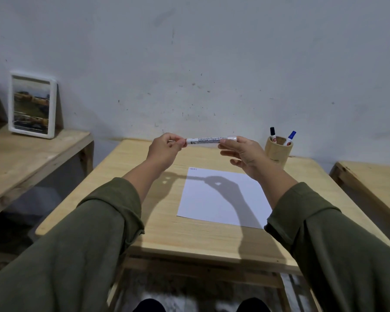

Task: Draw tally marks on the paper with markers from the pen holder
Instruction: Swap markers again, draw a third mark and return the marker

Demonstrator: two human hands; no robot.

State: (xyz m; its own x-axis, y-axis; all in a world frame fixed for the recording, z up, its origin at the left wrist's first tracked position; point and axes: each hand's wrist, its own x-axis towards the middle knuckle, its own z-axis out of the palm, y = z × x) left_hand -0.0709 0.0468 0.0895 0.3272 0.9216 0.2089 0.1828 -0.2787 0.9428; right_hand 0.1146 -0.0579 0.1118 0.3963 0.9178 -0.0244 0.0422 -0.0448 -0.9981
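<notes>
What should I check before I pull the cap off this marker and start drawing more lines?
1. Both hands on the marker: ok. The left hand pinches one end, the right hand holds the other.
2. Cap off: cannot tell; the left fingers hide that end.
3. Paper flat on the table: ok.
4. Room to draw: ok. Only a short row of tally marks sits at the top left corner.
5. Pen holder out of the way: ok. It stands beyond the paper with a black-capped marker and a blue-capped marker inside.
</notes>
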